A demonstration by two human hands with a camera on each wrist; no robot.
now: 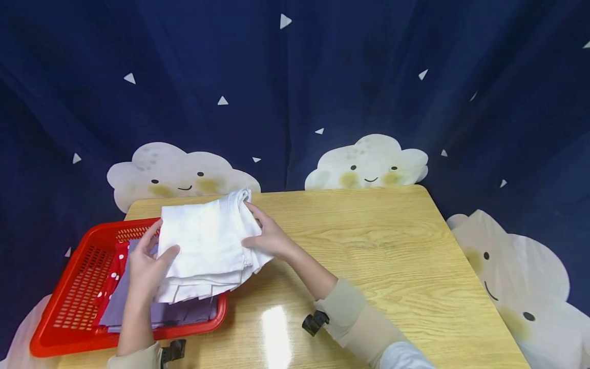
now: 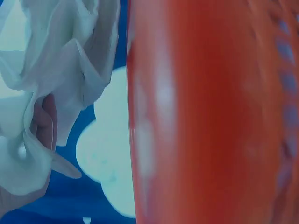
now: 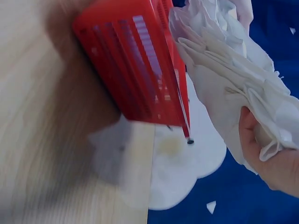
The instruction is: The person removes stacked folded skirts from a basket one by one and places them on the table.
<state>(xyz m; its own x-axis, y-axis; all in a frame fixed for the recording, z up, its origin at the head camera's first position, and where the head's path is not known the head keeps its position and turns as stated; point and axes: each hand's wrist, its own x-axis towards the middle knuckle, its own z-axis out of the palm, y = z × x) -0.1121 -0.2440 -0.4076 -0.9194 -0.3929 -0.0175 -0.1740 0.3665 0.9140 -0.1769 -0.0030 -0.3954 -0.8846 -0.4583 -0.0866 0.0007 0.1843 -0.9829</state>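
A folded white garment (image 1: 198,238) with layered, pleat-like lower edges is held level between both hands, over the right part of a red plastic basket (image 1: 48,333). My left hand (image 1: 144,266) grips its left edge, thumb on top. At the right edge my right hand (image 1: 272,238) pinches the layers, thumb on top here too. The right wrist view shows the garment's bunched folds (image 3: 233,79) with that thumb pressed against them. Inside the basket lie a folded purple cloth (image 1: 184,314) and a red cloth with white dots (image 1: 110,282), both partly hidden.
The basket stands at the left end of a light wooden table (image 1: 369,246). Behind the table hangs a dark blue curtain (image 1: 286,92) with white triangles and smiling clouds. Dark wrist mounts (image 1: 315,323) are strapped to both forearms.
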